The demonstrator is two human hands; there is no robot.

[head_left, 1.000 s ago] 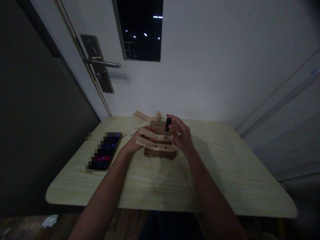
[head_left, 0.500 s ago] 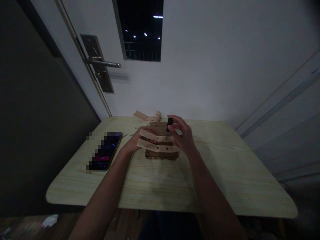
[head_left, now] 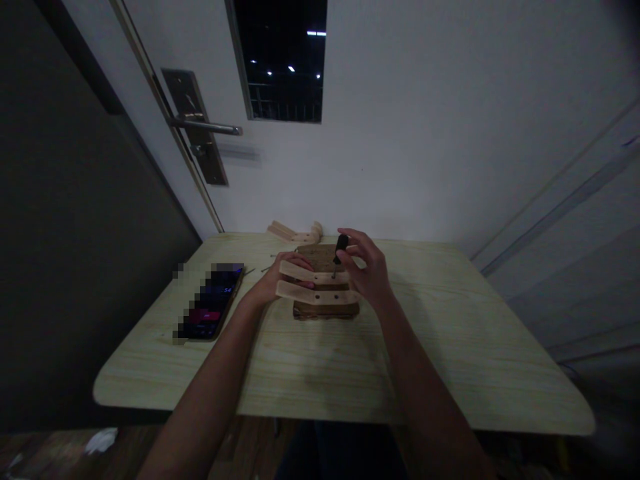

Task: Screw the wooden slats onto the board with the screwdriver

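My right hand (head_left: pixel 367 265) is closed around the black handle of a small screwdriver (head_left: pixel 341 248). Its shaft points down into a hole in the farther of two pale, bent wooden strips (head_left: pixel 295 271). The nearer wooden strip (head_left: pixel 300 293) runs alongside and has two dark holes. Both lie across a brown cardboard block (head_left: pixel 326 311). My left hand (head_left: pixel 286 272) grips the farther strip near its left part, with some fingers showing between the two strips. Part of that hand is hidden behind the wood.
More pale wooden pieces (head_left: pixel 295 233) lie at the table's back edge by the white door. Several thin screws or nails (head_left: pixel 266 268) lie left of the block. A phone (head_left: pixel 220 303) rests at the left of the wood-patterned table (head_left: pixel 320 380).
The screwdriver handle has tilted slightly to the right with my right hand. The strips and cardboard block have shifted a little to the right.
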